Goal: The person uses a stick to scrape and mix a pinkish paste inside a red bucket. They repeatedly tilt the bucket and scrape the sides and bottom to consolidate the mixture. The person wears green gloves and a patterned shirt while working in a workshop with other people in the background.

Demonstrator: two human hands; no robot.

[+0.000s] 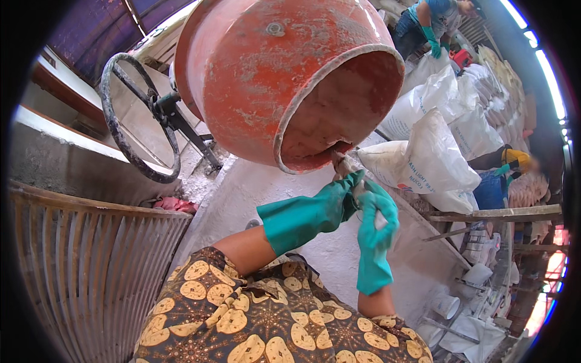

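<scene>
The orange-red drum of a concrete mixer [254, 81] fills the top middle, its round mouth tilted towards me and pale powdery material inside. My left hand [342, 195], in a long green rubber glove, is closed around a dusty, greyish tool or handle [341, 165] that reaches the lower lip of the mouth. What the far end is cannot be told; it is partly inside the drum. My right hand [377, 211], gloved alike and slightly blurred, is curled at the near end of the same dusty thing, close beside the left hand; its grip is partly hidden.
A black handwheel [119, 131] stands left of the drum, above a slatted wooden barrier [100, 206]. White woven sacks [442, 154] stand at the right, near a wooden beam [499, 213]. One person in green gloves [429, 27] handles a sack; another [517, 163] is farther right.
</scene>
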